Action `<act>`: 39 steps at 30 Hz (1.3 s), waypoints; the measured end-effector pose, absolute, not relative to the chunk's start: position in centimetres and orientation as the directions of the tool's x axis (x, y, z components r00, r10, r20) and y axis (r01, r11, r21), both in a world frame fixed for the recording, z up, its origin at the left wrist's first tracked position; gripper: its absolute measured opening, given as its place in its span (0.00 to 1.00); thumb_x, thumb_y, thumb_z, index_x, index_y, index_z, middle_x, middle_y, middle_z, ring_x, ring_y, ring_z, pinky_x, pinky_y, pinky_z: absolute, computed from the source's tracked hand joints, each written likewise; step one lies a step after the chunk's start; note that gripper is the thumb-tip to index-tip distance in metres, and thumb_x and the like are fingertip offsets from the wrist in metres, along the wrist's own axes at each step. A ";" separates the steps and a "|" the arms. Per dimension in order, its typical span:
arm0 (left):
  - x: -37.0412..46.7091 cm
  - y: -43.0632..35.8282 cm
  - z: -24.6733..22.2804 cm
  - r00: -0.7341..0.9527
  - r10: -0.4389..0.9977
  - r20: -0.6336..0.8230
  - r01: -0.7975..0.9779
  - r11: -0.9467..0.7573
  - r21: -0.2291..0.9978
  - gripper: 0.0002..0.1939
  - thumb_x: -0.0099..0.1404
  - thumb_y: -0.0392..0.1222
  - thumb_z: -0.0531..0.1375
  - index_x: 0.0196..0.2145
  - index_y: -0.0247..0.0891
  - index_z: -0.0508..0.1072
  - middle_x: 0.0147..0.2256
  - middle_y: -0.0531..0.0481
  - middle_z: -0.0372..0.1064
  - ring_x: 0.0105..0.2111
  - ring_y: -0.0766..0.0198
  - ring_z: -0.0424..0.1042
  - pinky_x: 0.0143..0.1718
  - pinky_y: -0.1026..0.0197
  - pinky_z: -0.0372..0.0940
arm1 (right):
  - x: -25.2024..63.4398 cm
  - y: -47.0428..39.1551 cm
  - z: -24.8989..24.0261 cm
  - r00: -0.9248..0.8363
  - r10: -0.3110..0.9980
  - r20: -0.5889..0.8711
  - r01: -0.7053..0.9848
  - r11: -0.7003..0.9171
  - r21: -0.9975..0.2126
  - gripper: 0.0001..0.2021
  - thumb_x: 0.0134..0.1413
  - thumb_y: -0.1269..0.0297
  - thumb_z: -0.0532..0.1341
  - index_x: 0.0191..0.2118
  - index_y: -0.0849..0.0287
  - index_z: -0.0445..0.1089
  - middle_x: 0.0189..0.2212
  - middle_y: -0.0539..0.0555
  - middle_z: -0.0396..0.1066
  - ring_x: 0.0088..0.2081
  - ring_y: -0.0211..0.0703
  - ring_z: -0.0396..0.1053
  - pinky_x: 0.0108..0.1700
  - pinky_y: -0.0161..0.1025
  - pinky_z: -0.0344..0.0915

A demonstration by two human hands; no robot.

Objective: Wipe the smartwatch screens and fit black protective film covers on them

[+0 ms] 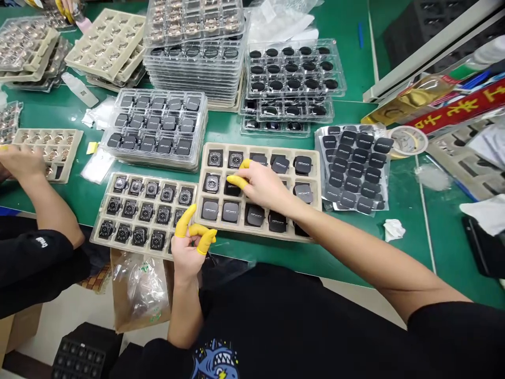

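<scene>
My right hand [262, 184] reaches over a beige tray [262, 233]. Yellow cots cover its thumb and forefinger, which close at a black square sticker [232, 188] with pale lettering; I cannot tell whether it is lifted or pressed down. Nearby compartments hold watch cases [212, 182] with round sensor backs bare, and others topped by lettered black squares [230, 211]. My left hand [190, 245], also in yellow cots, hovers between this tray and a second beige tray [104, 192] of watch cases. Its fingers are apart with nothing visible between them.
Sheets of black square stickers [355, 168] lie right of the tray, beside a tape roll [406, 141]. Clear trays of black squares [158, 126] and tall tray stacks [195, 68] stand behind. A co-worker's hand [26, 163] is at left. Below the edge sits a carton [122, 300].
</scene>
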State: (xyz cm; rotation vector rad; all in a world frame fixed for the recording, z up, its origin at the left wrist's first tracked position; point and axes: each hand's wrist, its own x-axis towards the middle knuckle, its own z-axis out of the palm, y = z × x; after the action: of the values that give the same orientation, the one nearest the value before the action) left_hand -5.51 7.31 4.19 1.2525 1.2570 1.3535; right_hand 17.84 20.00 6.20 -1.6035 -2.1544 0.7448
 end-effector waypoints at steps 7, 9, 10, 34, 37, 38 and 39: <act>-7.9 6.3 3.2 -0.118 0.993 0.022 0.049 -0.017 0.999 0.35 0.69 0.55 0.76 0.67 0.39 0.77 0.25 0.57 0.79 0.21 0.66 0.78 0.27 0.67 0.74 | 17.5 19.9 6.5 -0.184 0.983 0.009 0.922 0.176 -0.345 0.18 0.75 0.51 0.63 0.58 0.58 0.76 0.53 0.65 0.71 0.43 0.55 0.71 0.36 0.44 0.58; -8.6 6.2 3.1 -0.114 0.993 0.018 0.070 -0.010 0.998 0.32 0.69 0.55 0.75 0.65 0.38 0.79 0.24 0.56 0.79 0.21 0.66 0.77 0.26 0.67 0.73 | 16.9 20.6 7.4 -0.231 0.973 -0.027 0.911 0.207 -0.356 0.16 0.77 0.52 0.62 0.58 0.57 0.76 0.53 0.62 0.71 0.41 0.52 0.72 0.39 0.44 0.62; -8.9 6.2 3.1 -0.104 0.994 0.014 0.089 -0.005 0.996 0.30 0.70 0.55 0.74 0.63 0.38 0.80 0.24 0.56 0.79 0.21 0.67 0.77 0.25 0.67 0.72 | 16.3 21.0 7.8 -0.276 0.959 -0.066 0.903 0.235 -0.359 0.15 0.78 0.53 0.62 0.57 0.56 0.77 0.53 0.61 0.71 0.40 0.50 0.72 0.41 0.44 0.63; -6.0 8.1 4.7 0.072 0.957 0.282 0.678 -0.254 0.690 0.12 0.73 0.51 0.70 0.45 0.40 0.83 0.28 0.49 0.77 0.25 0.57 0.75 0.28 0.59 0.68 | 12.9 15.6 10.5 -0.374 0.927 0.017 0.444 0.195 -0.874 0.08 0.67 0.62 0.63 0.49 0.52 0.68 0.31 0.46 0.65 0.29 0.42 0.61 0.32 0.41 0.59; -5.3 7.7 4.9 0.190 0.945 0.266 0.682 -0.322 0.657 0.10 0.76 0.45 0.64 0.47 0.39 0.83 0.32 0.43 0.81 0.27 0.54 0.78 0.28 0.57 0.70 | 13.5 12.7 10.4 -0.373 0.926 -0.062 0.249 0.036 -0.968 0.07 0.67 0.58 0.66 0.46 0.51 0.70 0.31 0.46 0.66 0.27 0.40 0.58 0.28 0.40 0.59; -5.2 7.6 4.9 0.219 0.943 0.252 0.674 -0.332 0.660 0.09 0.76 0.43 0.62 0.44 0.39 0.82 0.31 0.42 0.81 0.27 0.54 0.78 0.28 0.57 0.70 | 13.8 12.1 10.2 -0.369 0.925 -0.090 0.219 -0.007 -0.976 0.08 0.67 0.57 0.67 0.47 0.51 0.71 0.31 0.47 0.67 0.27 0.39 0.58 0.28 0.39 0.60; -5.1 7.4 5.0 0.236 0.943 0.237 0.660 -0.334 0.673 0.09 0.76 0.43 0.62 0.40 0.39 0.82 0.29 0.43 0.79 0.25 0.54 0.78 0.27 0.57 0.69 | 14.0 11.7 9.9 -0.365 0.925 -0.103 0.206 -0.027 -0.978 0.09 0.67 0.56 0.68 0.48 0.51 0.72 0.32 0.47 0.68 0.28 0.40 0.60 0.28 0.39 0.62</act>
State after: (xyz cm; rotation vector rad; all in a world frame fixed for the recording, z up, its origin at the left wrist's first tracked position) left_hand -5.15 7.39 4.97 2.0788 1.4673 0.8701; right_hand 14.02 11.71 9.90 -1.2032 -1.6142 1.4418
